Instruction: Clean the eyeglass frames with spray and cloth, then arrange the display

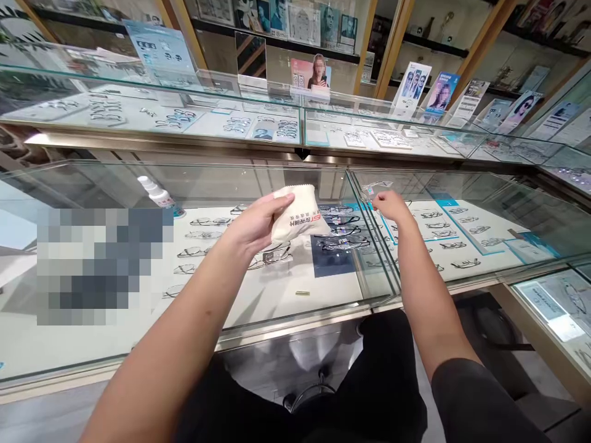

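Observation:
My left hand (256, 223) grips a cream lens cloth (298, 215) with a zigzag top edge and red and black print, thumb on its face. The cloth is raised above the glass display case (272, 317). To the right, my right hand (391, 205) is closed, its fingertips pinched together over the case. Just beyond those fingertips a small clear, crinkled piece (379, 186) shows; whether the fingers hold it I cannot tell. Below the left hand, rows of eyeglasses (203, 235) lie under the glass. More dark frames (344, 237) sit on a navy panel between the hands.
A white spray bottle (159, 195) stands on the case at the left, beside a blurred-out patch. A second glass case (221, 126) runs behind, with advertising cards (410, 89) on top. A lower case (558, 301) is at the right. A stool base (309, 394) shows below.

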Available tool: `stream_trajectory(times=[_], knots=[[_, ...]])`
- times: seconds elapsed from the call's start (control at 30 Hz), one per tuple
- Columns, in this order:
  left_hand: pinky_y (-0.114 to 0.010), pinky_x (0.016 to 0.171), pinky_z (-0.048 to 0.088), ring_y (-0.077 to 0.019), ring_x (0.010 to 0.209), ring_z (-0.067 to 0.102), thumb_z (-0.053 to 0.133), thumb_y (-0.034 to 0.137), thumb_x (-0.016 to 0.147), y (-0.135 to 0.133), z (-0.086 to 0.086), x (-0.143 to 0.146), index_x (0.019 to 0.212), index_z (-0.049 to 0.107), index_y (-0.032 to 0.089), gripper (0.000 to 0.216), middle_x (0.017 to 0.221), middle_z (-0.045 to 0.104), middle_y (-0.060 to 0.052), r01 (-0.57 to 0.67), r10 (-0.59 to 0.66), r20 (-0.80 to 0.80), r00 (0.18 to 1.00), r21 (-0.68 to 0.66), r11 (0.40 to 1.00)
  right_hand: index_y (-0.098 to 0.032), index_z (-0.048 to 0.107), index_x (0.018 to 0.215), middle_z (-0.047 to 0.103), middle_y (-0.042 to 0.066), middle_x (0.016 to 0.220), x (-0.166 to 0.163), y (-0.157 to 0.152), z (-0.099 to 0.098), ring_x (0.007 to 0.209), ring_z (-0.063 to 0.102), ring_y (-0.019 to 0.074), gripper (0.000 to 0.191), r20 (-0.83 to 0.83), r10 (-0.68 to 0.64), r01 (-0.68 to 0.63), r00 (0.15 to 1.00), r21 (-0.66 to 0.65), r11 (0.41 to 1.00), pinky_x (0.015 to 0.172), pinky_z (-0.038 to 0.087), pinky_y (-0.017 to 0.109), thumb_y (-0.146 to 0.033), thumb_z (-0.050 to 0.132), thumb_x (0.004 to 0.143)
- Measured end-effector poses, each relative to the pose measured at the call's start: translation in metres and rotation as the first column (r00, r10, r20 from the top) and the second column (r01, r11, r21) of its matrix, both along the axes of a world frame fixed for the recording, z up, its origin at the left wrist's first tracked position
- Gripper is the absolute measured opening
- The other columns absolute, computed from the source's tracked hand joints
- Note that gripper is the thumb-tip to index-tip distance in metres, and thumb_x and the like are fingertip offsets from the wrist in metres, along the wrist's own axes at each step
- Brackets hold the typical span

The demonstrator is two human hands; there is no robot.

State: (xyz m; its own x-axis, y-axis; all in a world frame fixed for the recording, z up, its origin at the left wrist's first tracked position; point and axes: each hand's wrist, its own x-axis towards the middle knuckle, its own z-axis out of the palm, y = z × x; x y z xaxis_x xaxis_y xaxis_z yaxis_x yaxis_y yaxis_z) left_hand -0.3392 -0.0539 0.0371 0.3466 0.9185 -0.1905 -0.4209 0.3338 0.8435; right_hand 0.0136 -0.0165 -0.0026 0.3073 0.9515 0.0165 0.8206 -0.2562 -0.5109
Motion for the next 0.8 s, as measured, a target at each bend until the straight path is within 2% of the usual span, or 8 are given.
stream_trajectory(times=[0.13, 0.27, 0.37, 0.4, 0.47, 0.53, 0.57, 0.8], knots=[[-0.032, 0.072, 0.070, -0.0227, 0.079, 0.080, 0.090, 0.018, 0.079, -0.005, 0.001, 0.001, 0.103, 0.077, 0.009, 0.029, 0.093, 0.083, -0.014, 0.114, -0.113, -0.039, 0.993, 0.027, 0.993, -0.023, 0.066, 0.068, 0.062, 0.001, 0.067, 0.000, 0.000, -0.001, 0.070, 0.055, 0.0200, 0.018, 0.077, -0.005, 0.013, 0.997, -0.097, 0.995, 0.067, 0.037, 0.033, -0.025, 0.064, 0.085], [-0.026, 0.064, 0.064, -0.0174, 0.069, 0.074, 0.103, 0.031, 0.066, -0.010, -0.004, 0.004, 0.096, 0.077, 0.012, 0.044, 0.081, 0.081, -0.008, 0.092, -0.081, -0.107, 0.991, 0.101, 0.991, -0.024, 0.068, 0.073, 0.070, 0.005, 0.077, 0.000, -0.004, 0.005, 0.082, 0.064, 0.0260, 0.014, 0.152, -0.014, 0.039, 0.988, -0.162, 0.986, 0.079, 0.045, 0.037, -0.024, 0.067, 0.087], [-0.028, 0.065, 0.062, -0.0184, 0.070, 0.074, 0.105, 0.039, 0.060, -0.013, -0.008, 0.007, 0.097, 0.078, 0.014, 0.053, 0.083, 0.081, -0.007, 0.046, -0.023, -0.152, 0.988, 0.148, 0.988, -0.023, 0.076, 0.091, 0.078, 0.011, 0.101, -0.023, -0.020, 0.018, 0.107, 0.066, 0.0338, 0.008, 0.177, 0.003, -0.030, 0.984, 0.148, 0.989, 0.100, 0.048, 0.049, -0.029, 0.070, 0.090], [-0.029, 0.064, 0.061, -0.0187, 0.070, 0.074, 0.105, 0.042, 0.060, -0.015, -0.009, 0.009, 0.098, 0.079, 0.014, 0.054, 0.084, 0.081, -0.007, 0.044, -0.017, -0.166, 0.986, 0.156, 0.987, -0.024, 0.076, 0.098, 0.078, 0.012, 0.110, -0.037, -0.028, 0.024, 0.115, 0.065, 0.0343, 0.013, 0.157, 0.058, -0.109, 0.986, 0.343, 0.933, 0.106, 0.047, 0.052, -0.032, 0.068, 0.094], [-0.028, 0.063, 0.058, -0.0184, 0.069, 0.072, 0.103, 0.047, 0.062, -0.018, -0.009, 0.011, 0.098, 0.079, 0.014, 0.054, 0.085, 0.081, -0.007, 0.061, -0.030, -0.184, 0.982, 0.168, 0.984, -0.028, 0.076, 0.109, 0.076, 0.009, 0.120, -0.072, -0.047, 0.031, 0.121, 0.064, 0.0319, 0.019, 0.129, 0.302, -0.316, 0.945, 0.609, 0.728, 0.111, 0.046, 0.052, -0.039, 0.063, 0.101], [-0.027, 0.062, 0.055, -0.0177, 0.069, 0.071, 0.100, 0.052, 0.067, -0.021, -0.009, 0.014, 0.093, 0.078, 0.015, 0.050, 0.082, 0.080, -0.006, 0.084, -0.046, -0.190, 0.981, 0.194, 0.977, -0.031, 0.075, 0.110, 0.075, 0.006, 0.124, -0.107, -0.065, 0.033, 0.124, 0.063, 0.0303, 0.015, 0.185, 0.491, -0.462, 0.851, 0.707, 0.535, 0.113, 0.046, 0.052, -0.039, 0.065, 0.101], [-0.027, 0.063, 0.054, -0.0173, 0.070, 0.070, 0.097, 0.053, 0.070, -0.023, -0.008, 0.016, 0.088, 0.077, 0.015, 0.047, 0.080, 0.079, -0.006, 0.093, -0.050, -0.192, 0.980, 0.219, 0.971, -0.032, 0.075, 0.110, 0.074, 0.005, 0.126, -0.122, -0.072, 0.032, 0.124, 0.063, 0.0303, 0.013, 0.225, 0.525, -0.505, 0.821, 0.714, 0.484, 0.113, 0.045, 0.052, -0.037, 0.067, 0.101], [-0.029, 0.069, 0.053, -0.0183, 0.073, 0.065, 0.082, 0.054, 0.083, -0.026, -0.008, 0.021, 0.076, 0.068, 0.020, 0.037, 0.071, 0.068, -0.002, 0.086, -0.033, -0.205, 0.978, 0.255, 0.963, -0.030, 0.074, 0.115, 0.074, 0.007, 0.124, -0.144, -0.081, 0.017, 0.120, 0.061, 0.0310, 0.015, 0.343, 0.461, -0.549, 0.819, 0.705, 0.450, 0.108, 0.044, 0.051, -0.036, 0.069, 0.102]])
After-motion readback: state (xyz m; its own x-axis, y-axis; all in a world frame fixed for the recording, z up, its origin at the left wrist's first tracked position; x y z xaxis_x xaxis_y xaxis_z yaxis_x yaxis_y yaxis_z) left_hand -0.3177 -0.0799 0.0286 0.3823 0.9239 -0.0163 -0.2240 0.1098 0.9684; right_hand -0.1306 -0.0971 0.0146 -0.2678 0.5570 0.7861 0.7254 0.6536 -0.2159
